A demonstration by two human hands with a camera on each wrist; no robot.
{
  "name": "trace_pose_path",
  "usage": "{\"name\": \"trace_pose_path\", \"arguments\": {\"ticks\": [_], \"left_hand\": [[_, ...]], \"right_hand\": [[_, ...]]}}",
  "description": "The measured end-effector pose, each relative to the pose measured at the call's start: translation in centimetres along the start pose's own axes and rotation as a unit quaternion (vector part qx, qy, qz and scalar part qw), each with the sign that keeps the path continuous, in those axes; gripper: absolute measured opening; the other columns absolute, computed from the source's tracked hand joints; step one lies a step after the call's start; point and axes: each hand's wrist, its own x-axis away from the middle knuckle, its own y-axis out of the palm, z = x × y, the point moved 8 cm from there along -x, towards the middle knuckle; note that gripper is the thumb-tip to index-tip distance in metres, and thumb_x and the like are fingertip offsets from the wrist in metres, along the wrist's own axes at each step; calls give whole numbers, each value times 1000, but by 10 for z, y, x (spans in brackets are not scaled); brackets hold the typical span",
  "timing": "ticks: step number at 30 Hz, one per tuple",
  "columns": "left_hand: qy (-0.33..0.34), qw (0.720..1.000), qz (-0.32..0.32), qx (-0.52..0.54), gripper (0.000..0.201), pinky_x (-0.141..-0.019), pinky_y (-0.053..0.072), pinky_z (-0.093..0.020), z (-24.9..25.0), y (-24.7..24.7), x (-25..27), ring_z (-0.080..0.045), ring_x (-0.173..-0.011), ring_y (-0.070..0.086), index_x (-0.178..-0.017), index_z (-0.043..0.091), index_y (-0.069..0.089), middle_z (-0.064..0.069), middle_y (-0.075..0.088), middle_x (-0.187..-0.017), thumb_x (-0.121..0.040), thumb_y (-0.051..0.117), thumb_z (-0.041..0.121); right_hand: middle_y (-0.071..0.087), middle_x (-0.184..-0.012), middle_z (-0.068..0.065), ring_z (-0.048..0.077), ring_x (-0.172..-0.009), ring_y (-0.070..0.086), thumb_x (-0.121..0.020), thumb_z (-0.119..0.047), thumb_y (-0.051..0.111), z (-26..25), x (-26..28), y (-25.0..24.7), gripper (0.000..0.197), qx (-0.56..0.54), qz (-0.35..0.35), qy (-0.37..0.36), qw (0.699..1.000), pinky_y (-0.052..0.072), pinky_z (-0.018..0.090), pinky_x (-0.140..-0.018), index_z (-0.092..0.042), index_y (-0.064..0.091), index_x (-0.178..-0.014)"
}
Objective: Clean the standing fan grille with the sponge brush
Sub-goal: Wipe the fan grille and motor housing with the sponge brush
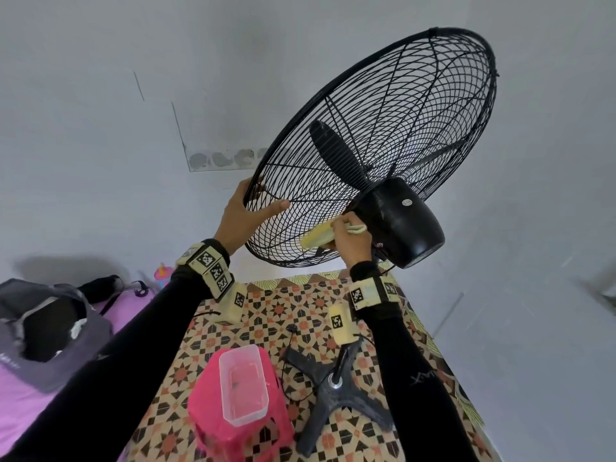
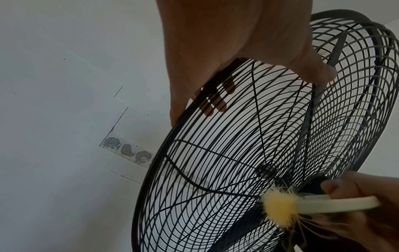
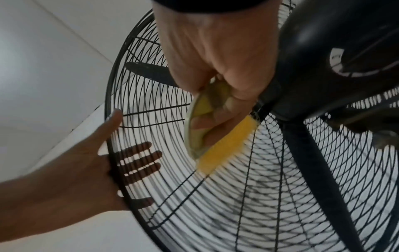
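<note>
Right wrist view shows my right hand curled round the sponge brush, its yellow bristles pressed on the rear wires of the fan grille, just beside the black motor housing. My left hand is spread at the grille's rim on the far side from the housing, straight fingers behind the wires and thumb across the near face, steadying it. I judge the scrubbing step is underway near the hub. Next I would sweep the brush outward from the housing along the wires toward the rim, keeping the left hand bracing. Below the housing, the fan base stands on the patterned floor beside a pink stool.
</note>
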Motion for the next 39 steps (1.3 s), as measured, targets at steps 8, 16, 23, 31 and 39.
{"name": "trace_pose_path", "arguments": {"ticks": [8, 16, 23, 31, 39], "left_hand": [[-2, 1000, 6, 5, 97, -111, 41, -36, -3, -3, -1, -8, -129, 55, -146, 30, 47, 13, 61, -135, -68, 79, 77], [-9, 1000, 15, 9, 90, -107, 40, -33, 1, 0, -3, -6, -128, 54, -145, 30, 48, 13, 61, -134, -72, 82, 69], [-6, 1000, 9, 9, 101, -105, 40, -30, 4, 3, 2, -7, -128, 55, -145, 31, 48, 12, 60, -136, -62, 79, 81], [4, 1000, -18, 6, 96, -113, 41, -39, -2, 0, -2, -11, -130, 53, -145, 31, 46, 11, 57, -139, -68, 82, 74], [41, 992, -118, 13, 91, -110, 41, -36, -19, -7, -11, -15, -127, 56, -146, 31, 38, 4, 58, -141, -75, 89, 54]], "right_hand": [[66, -100, 2, 24, -93, 67, -95, -17, 57, 8, 21, 27, 7, -15, -48, -50, 997, 63, 47, -74, -17, 56, -89], [63, -114, 3, 17, -102, 63, -97, -3, 52, 1, 50, 40, 10, -70, -14, -70, 995, 55, 17, -65, -10, 55, -104], [67, -97, -3, 21, -89, 68, -98, -12, 53, 27, 51, 12, 14, -116, 146, 14, 982, 62, 36, -70, -25, 56, -94], [65, -89, -7, 13, -75, 63, -98, -14, 56, 9, 68, 38, 9, -98, 63, -31, 993, 52, 27, -56, -17, 61, -91], [65, -91, -2, 12, -76, 59, -102, -16, 51, 17, 92, 82, 12, -50, 40, 15, 998, 49, 18, -58, -19, 62, -98]]}}
